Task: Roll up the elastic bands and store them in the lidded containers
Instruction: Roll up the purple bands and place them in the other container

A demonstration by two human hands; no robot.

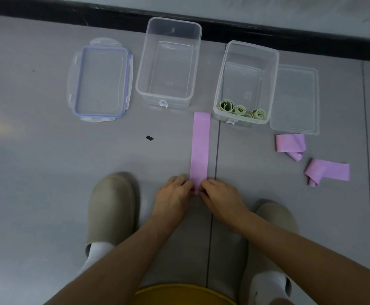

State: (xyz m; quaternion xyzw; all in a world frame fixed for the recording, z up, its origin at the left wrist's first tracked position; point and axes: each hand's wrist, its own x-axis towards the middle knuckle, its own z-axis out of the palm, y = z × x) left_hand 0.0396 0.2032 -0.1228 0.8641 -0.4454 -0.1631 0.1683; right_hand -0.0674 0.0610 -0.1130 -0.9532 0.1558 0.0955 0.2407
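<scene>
A long pink elastic band (199, 146) lies flat on the grey floor, running away from me. My left hand (173, 192) and my right hand (220, 194) pinch its near end from either side. Two more pink bands, one (290, 144) near the right lid and another (326, 171) further right, lie crumpled. A clear container (245, 84) holds three rolled green bands (241, 110) at its near wall. Left of it stands a second clear container (168, 62) with nothing inside.
A blue-rimmed lid (100, 80) lies left of the containers and a clear lid (295, 97) lies at the right. A black baseboard (245, 29) runs along the far wall. My two beige slippers (111, 208) flank my hands. A small black spot (149, 138) marks the floor.
</scene>
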